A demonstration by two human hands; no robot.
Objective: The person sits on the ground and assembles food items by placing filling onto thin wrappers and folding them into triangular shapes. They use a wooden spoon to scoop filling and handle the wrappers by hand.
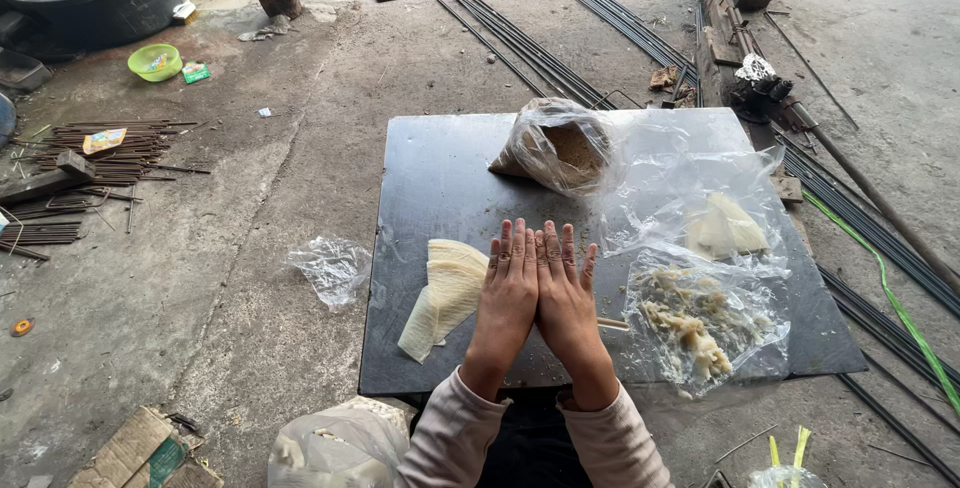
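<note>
**Two flat hands rolling a thin stick on a dark board**

Your left hand (508, 293) and right hand (566, 298) lie side by side, fingers straight and spread flat, gripping nothing. Beneath them a thin stick (612, 324) is mostly hidden; only its right end shows. On the dark board (430, 178) you have one fan of pale leaf strips (445, 293) just left of your hands and three clear bags: brown powder (560, 148), pale wedges (725, 228), shredded bits (695, 323).

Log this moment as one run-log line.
left hand flat on dark board | right hand flat beside it | thin stick under right hand | pale wrappers left
</note>
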